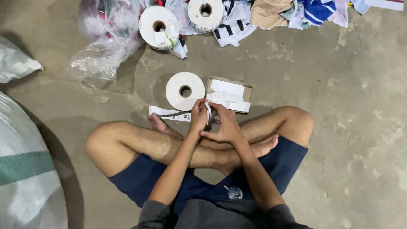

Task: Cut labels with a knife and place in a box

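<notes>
I sit cross-legged on a concrete floor. My left hand and my right hand meet in front of my shins, both pinching a small white label strip held upright between them. A white ribbon with small print trails from my left hand across the floor to the left, coming off a white label roll lying flat just beyond my hands. Right of that roll is a shallow cardboard box holding cut white labels.
Two more white rolls lie farther off by a crumpled clear plastic bag and a heap of mixed clothes. Large white woven sacks stand at my left.
</notes>
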